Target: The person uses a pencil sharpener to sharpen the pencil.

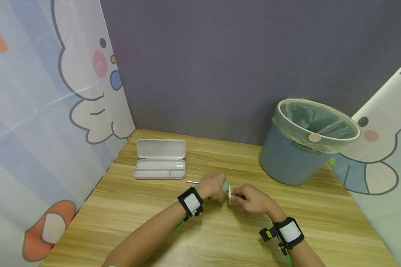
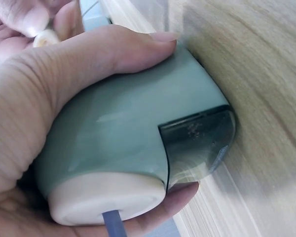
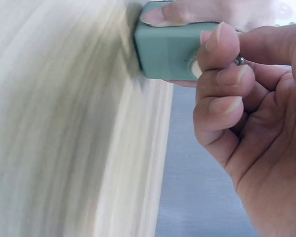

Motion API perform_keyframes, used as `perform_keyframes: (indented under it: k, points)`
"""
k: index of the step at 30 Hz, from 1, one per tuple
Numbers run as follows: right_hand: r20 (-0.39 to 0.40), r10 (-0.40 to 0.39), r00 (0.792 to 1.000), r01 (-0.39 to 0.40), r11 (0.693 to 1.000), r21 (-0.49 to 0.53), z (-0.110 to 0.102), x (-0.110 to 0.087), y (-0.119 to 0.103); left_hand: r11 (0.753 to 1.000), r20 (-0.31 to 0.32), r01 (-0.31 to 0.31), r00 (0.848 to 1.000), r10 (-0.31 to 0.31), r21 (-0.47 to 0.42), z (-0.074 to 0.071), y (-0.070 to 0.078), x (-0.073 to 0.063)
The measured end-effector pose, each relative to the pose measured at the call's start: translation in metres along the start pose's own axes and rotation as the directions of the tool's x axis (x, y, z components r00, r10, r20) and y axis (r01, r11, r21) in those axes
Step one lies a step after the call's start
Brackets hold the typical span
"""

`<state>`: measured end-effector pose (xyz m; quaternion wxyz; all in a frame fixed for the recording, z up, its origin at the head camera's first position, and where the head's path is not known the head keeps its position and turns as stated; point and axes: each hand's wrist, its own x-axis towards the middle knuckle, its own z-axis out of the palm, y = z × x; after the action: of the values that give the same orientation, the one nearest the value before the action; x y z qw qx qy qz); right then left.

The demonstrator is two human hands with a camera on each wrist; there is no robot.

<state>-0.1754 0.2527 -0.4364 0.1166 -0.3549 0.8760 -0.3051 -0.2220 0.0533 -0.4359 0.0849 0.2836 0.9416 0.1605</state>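
We're gripping the sharpener (image 2: pixel 123 118) in our left hand (image 1: pixel 214 185), on or just above the desk (image 1: pixel 120 207), pencil (image 2: pixel 115 223) inserted, while our right hand (image 1: pixel 252 200) is pinching the crank (image 1: pixel 230 192). We should be bracing firmly, turning evenly.

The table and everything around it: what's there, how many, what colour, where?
Table: 1, yellow-brown, foreground
Pencil sharpener: 1, green and cream, in left hand
Pencil: 1, blue-violet, in the sharpener's hole
Crank: 1, cream, on the sharpener by right hand
Pencil case: 1, off-white, open, table's left
Bin: 1, blue, table's right
Bin liner: 1, clear, over the bin's rim
Wall panel: 1, dark grey, behind the table
Cartoon-print sheets: 2, pale blue and white, left and right
Wristbands with cameras: 2, black and white, on the wrists
Cables: 2, green, by the wristbands
Left hand: 1, bare, gripping the sharpener
Right hand: 1, bare, pinching the crank
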Motion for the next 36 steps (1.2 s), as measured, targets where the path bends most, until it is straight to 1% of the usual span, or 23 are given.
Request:
perform_keyframes:
  k: [4, 8, 15, 19, 21, 28, 36]
  points:
    - [-0.018, 0.012, 1.0, -0.012, 1.0, -0.019, -0.004, 0.0, -0.003, 1.0, 0.001, 0.0, 1.0, 0.0, -0.003, 0.0, 0.0, 0.0]
    - [-0.017, 0.009, 1.0, -0.01, 0.999, -0.04, -0.006, 0.0, -0.005, 1.0, 0.004, -0.002, 1.0, 0.002, -0.006, 0.0, 0.0, -0.001]
    - [-0.047, -0.045, 0.998, 0.041, 0.996, -0.078, -0.009, 0.003, -0.004, 1.0, 0.002, 0.003, 1.0, -0.003, -0.002, 0.001, 0.001, -0.001]
    - [-0.056, -0.082, 0.995, 0.077, 0.994, -0.084, -0.013, 0.004, -0.005, 1.0, 0.003, 0.0, 1.0, 0.0, 0.017, 0.001, 0.001, -0.001]
    - [-0.056, -0.09, 0.994, 0.084, 0.992, -0.092, -0.015, 0.005, -0.005, 1.0, 0.0, -0.002, 1.0, 0.002, 0.015, 0.001, 0.001, 0.0]
    - [-0.07, -0.077, 0.995, 0.069, 0.992, -0.109, -0.018, 0.006, -0.005, 1.0, -0.004, -0.006, 1.0, 0.006, 0.006, 0.0, 0.0, 0.002]
    - [-0.089, -0.119, 0.989, 0.106, 0.985, -0.137, -0.023, 0.009, -0.002, 1.0, 0.001, -0.005, 1.0, 0.005, -0.005, 0.001, 0.0, 0.001]
